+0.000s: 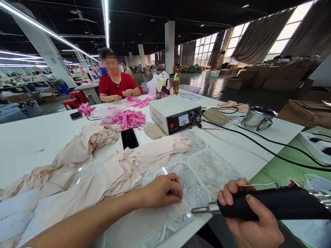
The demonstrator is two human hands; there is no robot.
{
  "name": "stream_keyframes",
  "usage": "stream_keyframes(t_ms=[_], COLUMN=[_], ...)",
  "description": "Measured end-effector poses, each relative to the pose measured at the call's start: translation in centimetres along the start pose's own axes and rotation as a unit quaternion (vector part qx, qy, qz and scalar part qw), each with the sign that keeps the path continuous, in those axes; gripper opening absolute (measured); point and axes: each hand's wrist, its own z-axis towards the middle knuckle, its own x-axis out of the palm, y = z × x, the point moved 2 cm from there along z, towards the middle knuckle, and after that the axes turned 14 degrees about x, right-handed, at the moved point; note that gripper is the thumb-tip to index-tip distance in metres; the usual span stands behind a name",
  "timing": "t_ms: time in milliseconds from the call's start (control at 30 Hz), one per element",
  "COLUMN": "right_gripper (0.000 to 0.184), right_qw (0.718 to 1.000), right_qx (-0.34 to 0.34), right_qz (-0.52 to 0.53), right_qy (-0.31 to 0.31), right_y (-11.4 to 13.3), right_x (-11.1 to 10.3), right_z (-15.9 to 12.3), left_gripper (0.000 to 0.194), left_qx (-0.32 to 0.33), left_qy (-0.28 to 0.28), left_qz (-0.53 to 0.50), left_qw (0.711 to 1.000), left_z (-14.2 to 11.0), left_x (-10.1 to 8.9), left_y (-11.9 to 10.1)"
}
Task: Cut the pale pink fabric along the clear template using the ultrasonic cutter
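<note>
My right hand (pixel 248 213) is wrapped round the black handle of a hand-held tool (pixel 274 206) whose metal tip (pixel 204 208) points left at a pale pink fabric piece (pixel 170 210) near the table's front edge. My left hand (pixel 162 190) rests curled on that piece, fingertips pressing it down just left of the tip. A clear plastic sheet (pixel 212 168) lies under the work. Stacks of pale pink fabric pieces (pixel 108 172) spread to the left of my left hand.
A white control box (pixel 176 115) with black cables stands mid-table, a black phone (pixel 129 138) beside it. Bright pink straps (pixel 129 119), a metal pot (pixel 257 117) and another pink pile (pixel 85 143) lie around. A person in a red shirt (pixel 115 86) sits at the far side.
</note>
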Motion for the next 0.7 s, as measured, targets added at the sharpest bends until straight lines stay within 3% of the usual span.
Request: stream_keyframes(t_ms=[533, 600, 700], right_gripper=[0.012, 0.013, 0.014], right_qw=[1.000, 1.000, 1.000], right_qx=[-0.026, -0.026, -0.026], right_qz=[0.007, 0.005, 0.002], right_qy=[0.007, 0.010, 0.013], right_y=[-0.3, -0.4, -0.6], right_x=[0.7, 0.8, 1.0], right_z=[-0.3, -0.2, -0.1], left_gripper=[0.010, 0.013, 0.020], left_qx=[0.035, 0.056, 0.142], left_qy=[-0.014, -0.012, 0.013], left_qz=[0.041, 0.055, 0.101], left_qw=[0.998, 0.997, 0.985], left_z=[-0.1, -0.2, -0.6], left_x=[-0.3, -0.4, -0.6], left_y=[-0.5, -0.8, -1.0])
